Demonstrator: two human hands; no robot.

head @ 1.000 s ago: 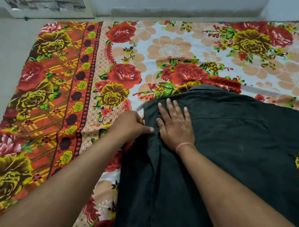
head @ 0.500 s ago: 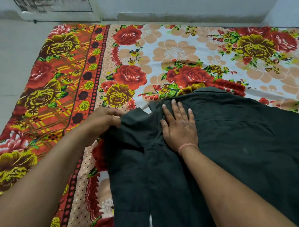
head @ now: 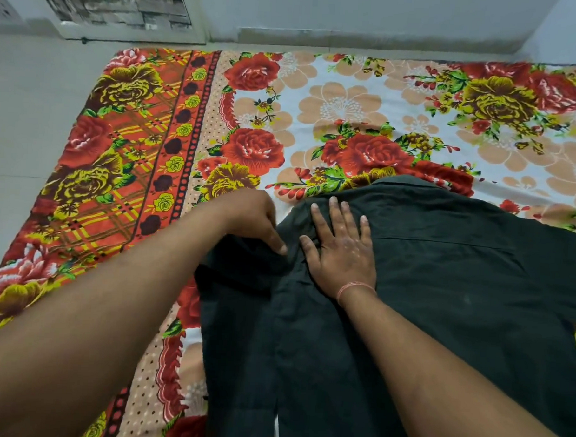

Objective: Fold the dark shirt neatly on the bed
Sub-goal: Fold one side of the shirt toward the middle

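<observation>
Here, left grip (head: 256,223) pinching dark shirt (head: 442,291) fold, right grip (head: 341,250) flat, pressing beside it

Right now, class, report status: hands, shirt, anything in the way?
Left hand pinching fold of dark shirt. Right hand flat, pressing it near collar. Shirt spread on floral bedsheet; nothing else lying on it.

On the flowered sheet (head: 136,119), the right hand (head: 341,250) presses the dark shirt (head: 442,274) flat; the left hand (head: 253,217) pinches its folded edge.
</observation>
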